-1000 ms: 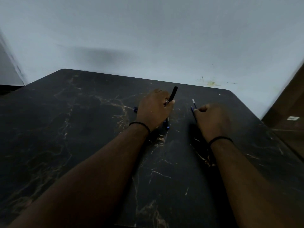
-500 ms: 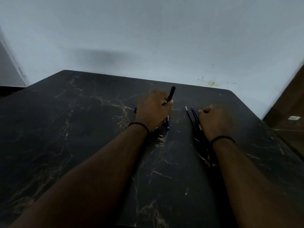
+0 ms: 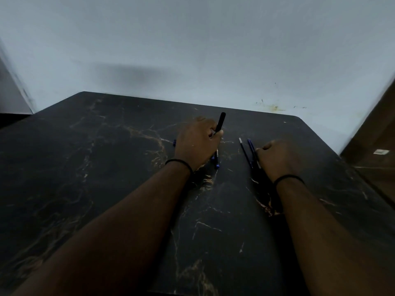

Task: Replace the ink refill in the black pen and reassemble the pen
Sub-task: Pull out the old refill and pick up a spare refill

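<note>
My left hand [image 3: 196,144] rests on the table and grips the black pen barrel [image 3: 220,122], which points up and away from me. Below that hand lie two pens with blue ends [image 3: 216,160], partly hidden by it. A thin dark refill [image 3: 245,151] with a silver tip lies flat between my hands. A blue refill [image 3: 251,148] lies beside it. My right hand [image 3: 277,160] is curled into a loose fist on the table, its fingertips against the blue refill. I see nothing lifted in it.
The black marble table [image 3: 106,167] with gold veins reaches back to a pale wall. A small blue piece [image 3: 174,142] peeks out left of my left hand. A brown wooden surface [image 3: 376,133] stands at the right edge.
My right hand has laid the refill it was holding up flat on the table beside the other one and drawn slightly right. My left hand still holds the black barrel.
</note>
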